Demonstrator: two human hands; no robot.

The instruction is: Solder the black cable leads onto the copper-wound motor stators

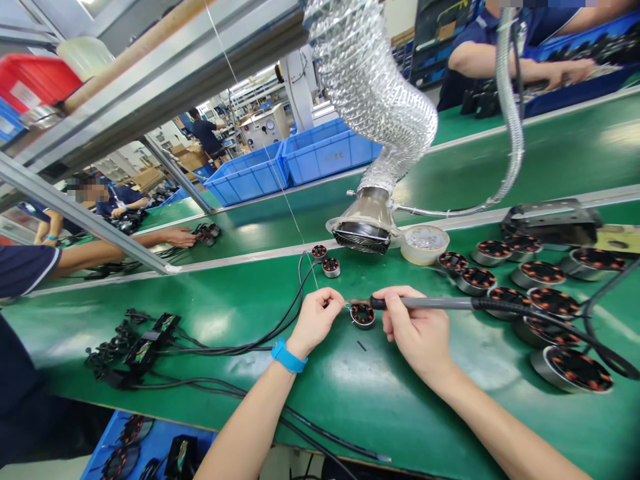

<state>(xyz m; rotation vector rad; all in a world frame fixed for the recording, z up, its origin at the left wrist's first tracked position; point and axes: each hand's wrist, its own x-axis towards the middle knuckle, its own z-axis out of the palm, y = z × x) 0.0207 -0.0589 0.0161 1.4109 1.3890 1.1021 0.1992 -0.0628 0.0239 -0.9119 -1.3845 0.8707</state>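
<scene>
My right hand (417, 330) grips a soldering iron (435, 303), its tip pointing left over a small round motor stator (363, 315) with copper coils. My left hand (317, 319), with a blue wristband (289, 357), pinches thin wire at the stator's left edge, close to the iron's tip. A thin strand of solder wire (280, 180) runs down from overhead to the left hand. What exactly lies between those fingertips is partly hidden. Two more stators, one of them a coil-wound motor part (331, 267), sit just beyond, with black cables (287, 317) leading left.
A fume extractor hood (365, 220) on a foil duct hangs ahead, beside a round tub (424, 243). Several motors (570, 369) stand at right. Cabled black parts (150, 343) lie at left. A co-worker's arm (120, 247) reaches in from the left. A blue bin (113, 443) is below.
</scene>
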